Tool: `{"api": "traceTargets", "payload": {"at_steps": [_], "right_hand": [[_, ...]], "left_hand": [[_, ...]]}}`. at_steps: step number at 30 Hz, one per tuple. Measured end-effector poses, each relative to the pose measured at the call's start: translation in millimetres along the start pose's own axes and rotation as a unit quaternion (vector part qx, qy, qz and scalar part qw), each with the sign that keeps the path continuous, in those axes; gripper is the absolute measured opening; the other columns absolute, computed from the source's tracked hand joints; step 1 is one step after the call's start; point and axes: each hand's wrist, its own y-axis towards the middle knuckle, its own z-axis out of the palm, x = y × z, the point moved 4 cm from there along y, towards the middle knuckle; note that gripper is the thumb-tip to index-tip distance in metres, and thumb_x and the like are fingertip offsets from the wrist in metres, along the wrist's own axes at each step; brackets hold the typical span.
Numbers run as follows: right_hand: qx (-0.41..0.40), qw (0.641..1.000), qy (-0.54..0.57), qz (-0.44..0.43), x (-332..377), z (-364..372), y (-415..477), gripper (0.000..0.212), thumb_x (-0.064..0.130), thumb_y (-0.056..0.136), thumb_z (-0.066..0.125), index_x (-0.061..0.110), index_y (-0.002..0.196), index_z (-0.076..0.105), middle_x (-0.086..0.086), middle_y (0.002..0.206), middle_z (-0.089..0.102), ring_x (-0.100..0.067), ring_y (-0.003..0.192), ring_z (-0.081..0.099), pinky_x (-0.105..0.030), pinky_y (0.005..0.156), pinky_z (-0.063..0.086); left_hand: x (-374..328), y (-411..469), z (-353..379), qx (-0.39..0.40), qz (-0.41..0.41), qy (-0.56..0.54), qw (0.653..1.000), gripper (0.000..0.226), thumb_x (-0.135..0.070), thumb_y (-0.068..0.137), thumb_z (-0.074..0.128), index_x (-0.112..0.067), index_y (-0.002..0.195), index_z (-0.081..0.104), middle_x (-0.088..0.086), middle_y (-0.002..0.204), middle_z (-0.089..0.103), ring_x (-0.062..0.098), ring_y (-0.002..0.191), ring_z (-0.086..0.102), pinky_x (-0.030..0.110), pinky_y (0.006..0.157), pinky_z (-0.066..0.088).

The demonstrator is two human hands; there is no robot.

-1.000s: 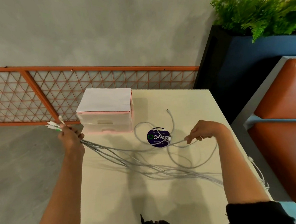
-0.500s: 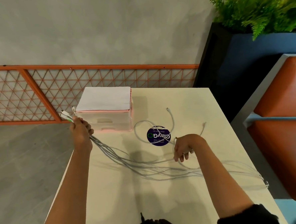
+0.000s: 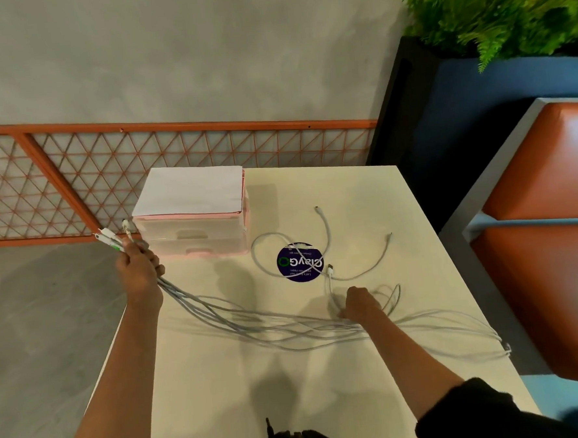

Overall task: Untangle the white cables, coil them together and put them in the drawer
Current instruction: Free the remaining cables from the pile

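Note:
Several white cables (image 3: 263,325) stretch across the cream table (image 3: 364,197). My left hand (image 3: 138,272) grips their plug ends in a bunch, held up near the table's left edge in front of the drawer unit (image 3: 193,224). My right hand (image 3: 358,302) lies on the cables at mid-table with its fingers curled down around some strands. More cable runs on to the right table edge (image 3: 484,339). Loose cable ends (image 3: 321,223) loop over a round purple sticker (image 3: 299,261). The pink and white drawer unit has two drawers, both closed.
An orange lattice railing (image 3: 161,152) runs behind the table, with grey floor to the left. An orange padded bench (image 3: 552,223) stands to the right. A dark planter with green ferns (image 3: 495,13) sits at the back right.
My right hand has moved back toward me and down onto the cable bundle. My left hand has stayed near the drawer unit with the plug ends. The cables now lie straighter across the table.

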Motion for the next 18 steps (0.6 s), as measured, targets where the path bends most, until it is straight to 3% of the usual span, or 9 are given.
{"api": "traceTargets", "payload": {"at_steps": [6, 10, 15, 18], "right_hand": [[-0.022, 0.999, 0.03, 0.001, 3, 13, 11, 0.033, 0.016, 0.094, 0.05, 0.004, 0.125, 0.051, -0.013, 0.127, 0.055, -0.029, 0.117, 0.055, -0.035, 0.091, 0.046], [-0.137, 0.967, 0.21, 0.046, 1, -26, 21, 0.03, 0.014, 0.097, 0.048, -0.003, 0.121, 0.044, -0.022, 0.125, 0.054, -0.037, 0.115, 0.054, -0.038, 0.089, 0.045], [-0.312, 0.812, 0.488, 0.072, -18, -83, 20, 0.006, 0.01, 0.097, 0.042, 0.005, 0.101, 0.042, -0.023, 0.108, 0.063, -0.037, 0.088, 0.064, -0.046, 0.076, 0.054], [-0.364, 0.671, 0.639, 0.089, -39, -104, 7, 0.006, 0.013, 0.101, 0.035, 0.008, 0.099, 0.038, -0.016, 0.095, 0.06, -0.023, 0.061, 0.058, -0.026, 0.052, 0.051]], "left_hand": [[-2, 1, -2, 0.0, 0.014, 0.006, 1.0, 0.039, -0.032, 0.105, 0.028, -0.023, 0.069, 0.036, -0.016, 0.037, 0.031, 0.001, 0.034, 0.025, 0.014, 0.036, 0.021], [1, 3, -4, -0.01, 0.014, 0.009, 1.0, 0.038, -0.031, 0.105, 0.028, -0.022, 0.069, 0.037, -0.016, 0.037, 0.032, 0.001, 0.035, 0.027, 0.014, 0.036, 0.022], [-1, 3, 0, -0.019, 0.013, 0.005, 1.0, 0.039, -0.029, 0.105, 0.027, -0.021, 0.069, 0.037, -0.016, 0.036, 0.033, 0.002, 0.035, 0.027, 0.014, 0.036, 0.022], [-2, 5, 2, -0.024, 0.014, -0.003, 1.0, 0.04, -0.03, 0.105, 0.027, -0.021, 0.067, 0.036, -0.016, 0.034, 0.033, 0.002, 0.034, 0.027, 0.015, 0.036, 0.021]]}}
